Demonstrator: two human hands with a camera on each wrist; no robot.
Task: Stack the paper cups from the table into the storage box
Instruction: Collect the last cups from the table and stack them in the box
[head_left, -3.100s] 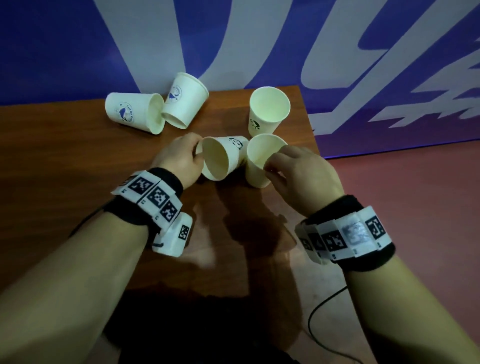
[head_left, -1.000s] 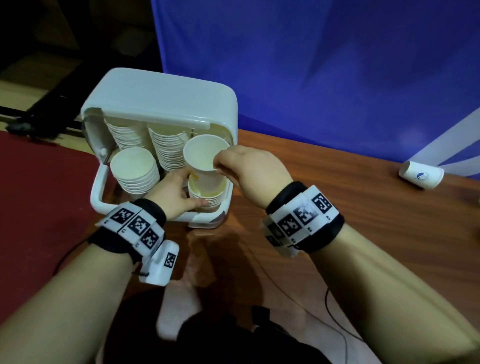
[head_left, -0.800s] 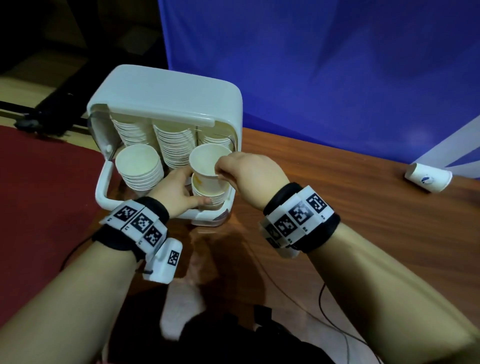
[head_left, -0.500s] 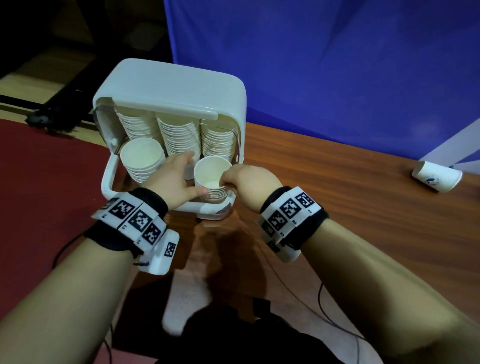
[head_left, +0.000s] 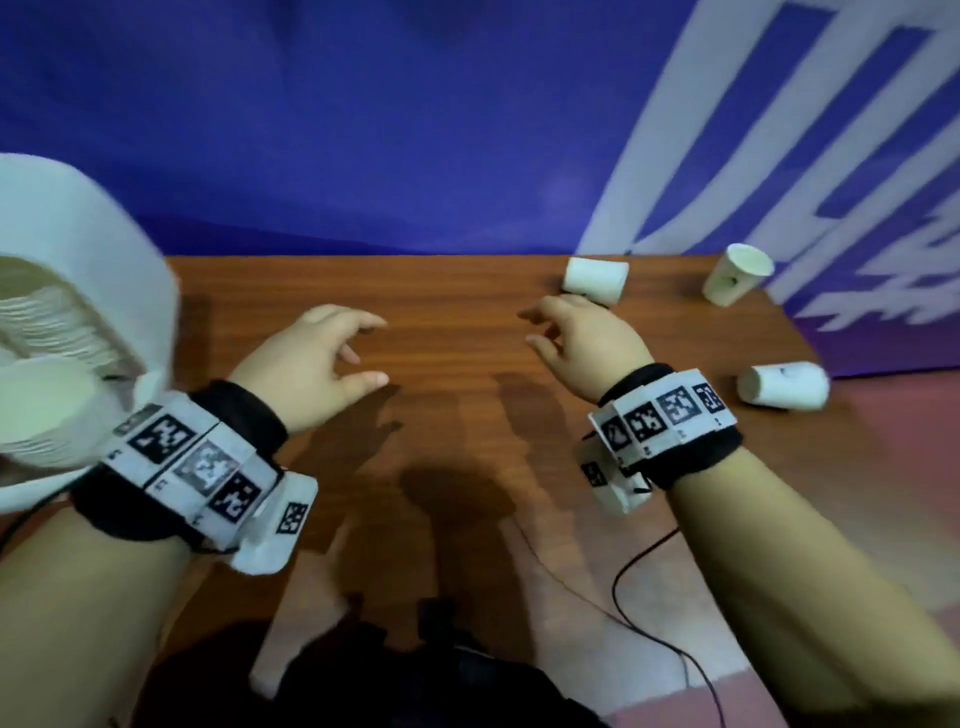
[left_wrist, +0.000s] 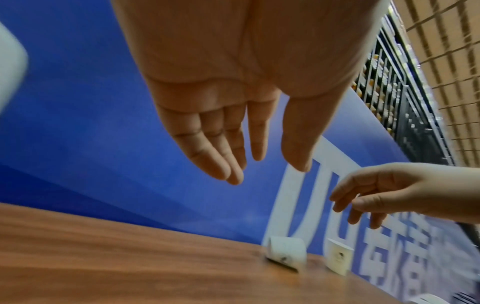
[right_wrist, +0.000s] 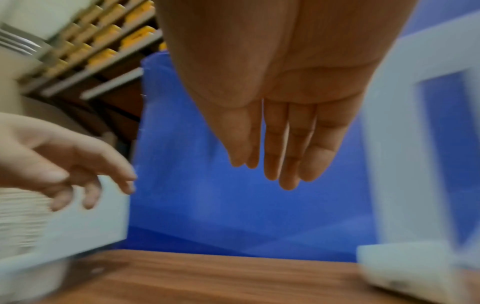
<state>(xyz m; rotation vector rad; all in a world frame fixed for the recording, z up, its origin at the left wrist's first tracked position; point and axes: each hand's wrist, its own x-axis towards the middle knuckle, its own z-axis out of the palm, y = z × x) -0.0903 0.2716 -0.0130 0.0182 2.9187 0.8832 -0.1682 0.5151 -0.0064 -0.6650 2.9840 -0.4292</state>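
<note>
Paper cup now left in the box, both hands hover with fingers loose, empty

Table: wood-grain top, reddish brown, smooth, slight sheen. Storage box, left edge of head view: white plastic, smooth, matt-looking, blurred. Stacked cups inside: off-white paper, ribbed rims. Loose paper cups, upper right: matt white paper. Backdrop: blue, matt. Wristbands: black cloth.

Head view looking down over table, wrist views low beneath each palm, all sharing the tabletop
</note>
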